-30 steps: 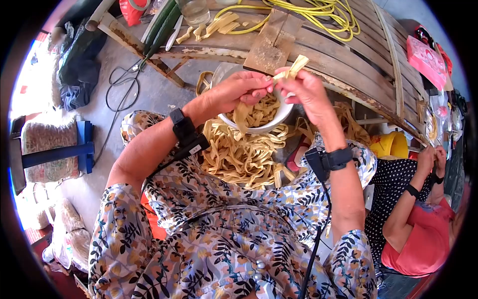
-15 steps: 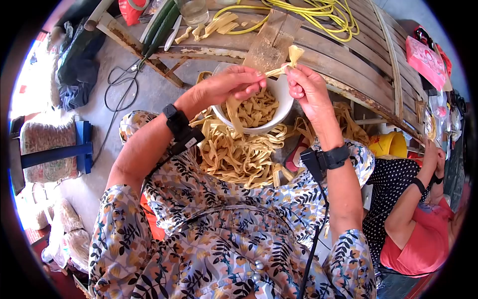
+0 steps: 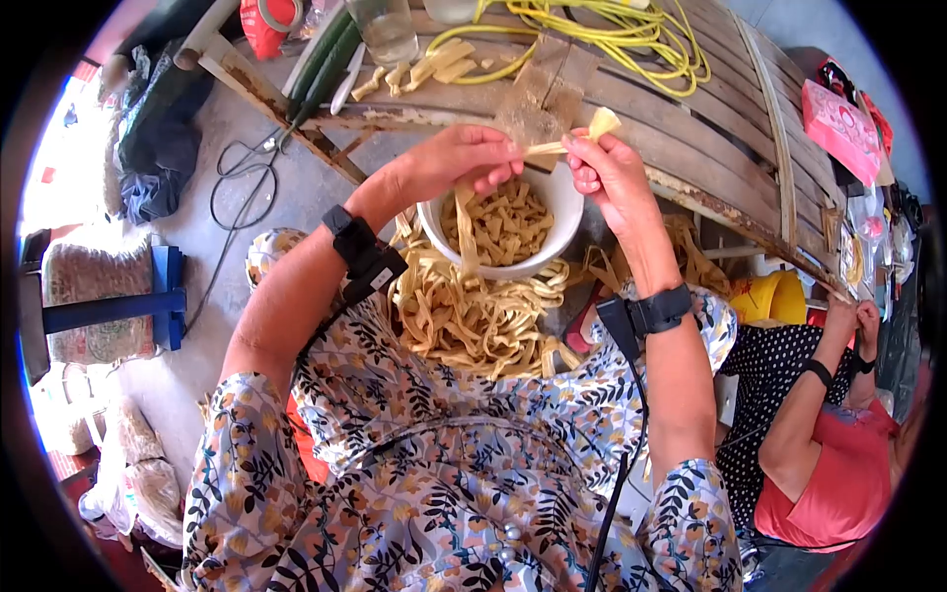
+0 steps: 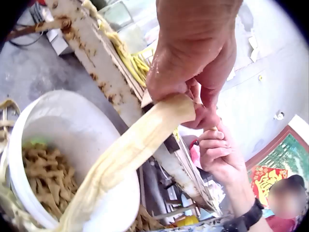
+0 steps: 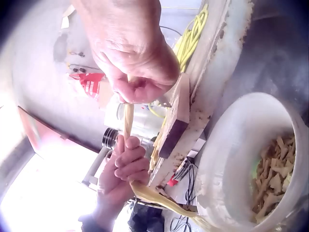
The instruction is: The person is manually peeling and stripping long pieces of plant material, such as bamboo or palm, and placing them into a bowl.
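A pale yellow strip (image 3: 545, 149) runs between the two hands above a white bucket (image 3: 569, 219). My left hand (image 3: 456, 163) pinches it, and its long tail (image 4: 130, 150) hangs down over the bucket's rim in the left wrist view. My right hand (image 3: 614, 176) pinches the strip near its other end, where a fanned tip (image 3: 604, 122) sticks up past the fingers. Short knotted-looking pieces (image 3: 508, 225) lie in the bucket. A heap of long strips (image 3: 464, 321) lies below the bucket, near the lap.
Behind the bucket stands a slatted bench (image 3: 671, 138) with a wooden block (image 3: 538, 104), a yellow hose (image 3: 631, 39), a glass (image 3: 388, 35), cut pieces (image 3: 441, 61) and green cucumber-like vegetables (image 3: 324, 69). Another person (image 3: 829, 464) sits at the right, near a yellow bucket (image 3: 771, 296).
Since a second ago my hands have moved apart, drawing the strip straight between them. The right hand has shifted from over the strip to pinching it below the fanned tip.
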`<state>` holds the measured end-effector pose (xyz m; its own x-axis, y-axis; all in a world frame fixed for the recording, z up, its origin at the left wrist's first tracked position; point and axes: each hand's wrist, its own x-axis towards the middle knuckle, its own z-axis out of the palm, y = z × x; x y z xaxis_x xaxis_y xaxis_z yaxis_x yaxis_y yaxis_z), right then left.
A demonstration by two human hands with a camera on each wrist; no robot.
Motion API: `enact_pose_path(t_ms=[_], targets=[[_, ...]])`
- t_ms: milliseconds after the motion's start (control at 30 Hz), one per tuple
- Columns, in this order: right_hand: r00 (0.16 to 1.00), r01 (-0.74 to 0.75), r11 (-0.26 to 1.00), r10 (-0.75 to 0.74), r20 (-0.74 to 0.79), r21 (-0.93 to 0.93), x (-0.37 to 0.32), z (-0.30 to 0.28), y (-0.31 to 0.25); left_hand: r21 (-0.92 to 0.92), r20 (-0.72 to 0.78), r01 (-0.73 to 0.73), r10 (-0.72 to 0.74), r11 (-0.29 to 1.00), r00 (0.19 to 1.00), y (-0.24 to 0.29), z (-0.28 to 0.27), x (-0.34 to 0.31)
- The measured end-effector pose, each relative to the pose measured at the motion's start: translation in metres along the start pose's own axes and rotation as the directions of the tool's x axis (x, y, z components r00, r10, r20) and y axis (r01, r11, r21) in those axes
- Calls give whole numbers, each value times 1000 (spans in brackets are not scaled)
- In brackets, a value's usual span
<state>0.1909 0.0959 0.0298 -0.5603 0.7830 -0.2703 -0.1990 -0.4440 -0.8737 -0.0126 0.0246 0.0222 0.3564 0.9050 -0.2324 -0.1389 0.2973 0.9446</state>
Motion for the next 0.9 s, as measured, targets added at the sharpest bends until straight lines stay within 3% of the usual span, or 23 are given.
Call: enact_pose_path(t_ms=[133,167,267,300,400,600,700,900], targets=[[995,90,995,-88,-43,52,14,-1,-14,370,-125,-112,169,922,978,18,-11,5],[991,129,991,-127,-50,40,20,-2,-15,429,-167,-85,171,899,971,23,-19,10],[964,242,969,-235,-125,48,40,-2,-14,497,-295,-157,337,854,894,34,-22,31],[957,268,961,-257,-137,68,47,-4,-13,484,-343,-129,323,865,882,38,-24,37],[938,310,947,-292,-186,79,60,-6,-10,618,-352,-201,495,760,794,24,-39,66],[924,343,935,-318,-214,91,73,-10,-5,703,-368,-170,558,690,744,24,-44,77],[922,351,930,-323,-213,106,74,-10,-7,690,-347,-238,602,683,719,21,-44,82],[917,357,927,-323,-236,115,78,-12,-4,727,-378,-156,579,669,722,20,-45,87]])
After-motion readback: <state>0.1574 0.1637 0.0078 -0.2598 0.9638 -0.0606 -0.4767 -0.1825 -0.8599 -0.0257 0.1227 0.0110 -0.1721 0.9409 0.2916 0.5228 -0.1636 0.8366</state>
